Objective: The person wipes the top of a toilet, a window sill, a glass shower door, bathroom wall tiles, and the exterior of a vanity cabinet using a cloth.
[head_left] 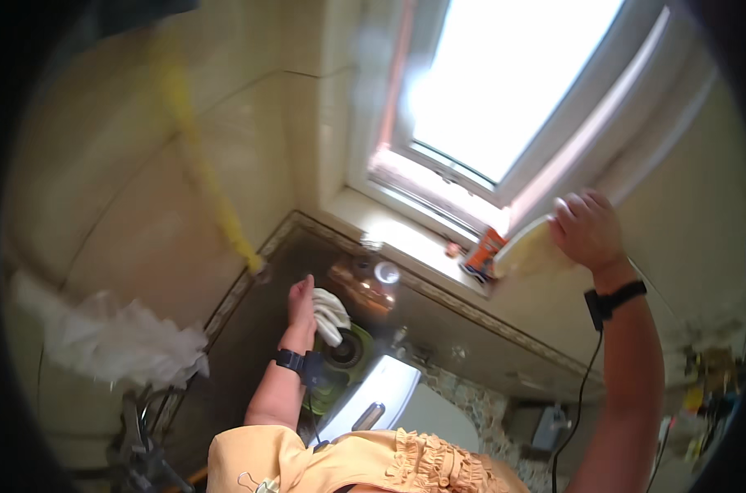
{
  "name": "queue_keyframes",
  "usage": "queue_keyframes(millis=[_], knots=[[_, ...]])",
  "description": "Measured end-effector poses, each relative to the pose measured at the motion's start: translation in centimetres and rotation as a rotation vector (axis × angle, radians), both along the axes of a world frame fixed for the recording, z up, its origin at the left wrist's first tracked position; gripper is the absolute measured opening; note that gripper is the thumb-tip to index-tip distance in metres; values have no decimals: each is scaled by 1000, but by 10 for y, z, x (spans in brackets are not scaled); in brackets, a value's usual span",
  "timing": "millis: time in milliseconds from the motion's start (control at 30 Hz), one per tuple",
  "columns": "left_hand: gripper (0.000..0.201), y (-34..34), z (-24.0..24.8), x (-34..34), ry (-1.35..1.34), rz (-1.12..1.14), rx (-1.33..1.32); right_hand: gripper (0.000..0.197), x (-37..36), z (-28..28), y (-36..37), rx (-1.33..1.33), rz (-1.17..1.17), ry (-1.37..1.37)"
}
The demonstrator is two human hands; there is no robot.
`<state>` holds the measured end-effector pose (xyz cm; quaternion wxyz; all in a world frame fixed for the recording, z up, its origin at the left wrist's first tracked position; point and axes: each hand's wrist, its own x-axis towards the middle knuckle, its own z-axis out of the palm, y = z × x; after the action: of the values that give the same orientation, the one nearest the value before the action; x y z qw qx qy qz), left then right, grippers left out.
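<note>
My left hand [301, 306] is closed at the left of centre, thumb up, against a bunched white cloth [332, 316]. Its fingers are mostly hidden behind the cloth. Just below the cloth lies a green piece with a dark round centre [341, 349]. My right hand [588, 232] is raised at the right, in front of the wall beside the window, with its fingers curled. From it a pale, curved, white-edged thing [525, 240] reaches toward an orange packet [486, 249] on the sill; blur hides what it is.
A bright window [504, 82] stands ahead above a sill [381, 218]. Clear and copper-toned containers [369, 287] stand in the corner. A yellow hose [200, 156] runs down the left wall, above a white plastic bag [118, 337]. Near me is a white, smooth-cased object [381, 390].
</note>
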<state>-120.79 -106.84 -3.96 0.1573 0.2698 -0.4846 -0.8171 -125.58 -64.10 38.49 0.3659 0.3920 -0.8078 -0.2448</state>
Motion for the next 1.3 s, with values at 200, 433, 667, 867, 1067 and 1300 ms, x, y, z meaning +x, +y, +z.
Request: queue_keyframes(millis=[200,433,667,867,1067,1300], knots=[[22,4,26,87,-53,-224,650,16,-1,1,-12,-9,26,-68],[20,-16,225,112,404,138,193,16,-4,-2,-2,-40,46,-57],[23,-109,397,107,675,1006,-1566,16,-5,-2,-6,-17,19,-114],[28,-182,417,50,8,950,-2222,16,-7,-3,-2,-54,65,-66],[36,-192,266,-6,48,545,-2443,15,-8,-4,0,-23,24,-80],[22,-148,138,83,-331,-130,-2180,16,-11,-4,2,4,46,-79]])
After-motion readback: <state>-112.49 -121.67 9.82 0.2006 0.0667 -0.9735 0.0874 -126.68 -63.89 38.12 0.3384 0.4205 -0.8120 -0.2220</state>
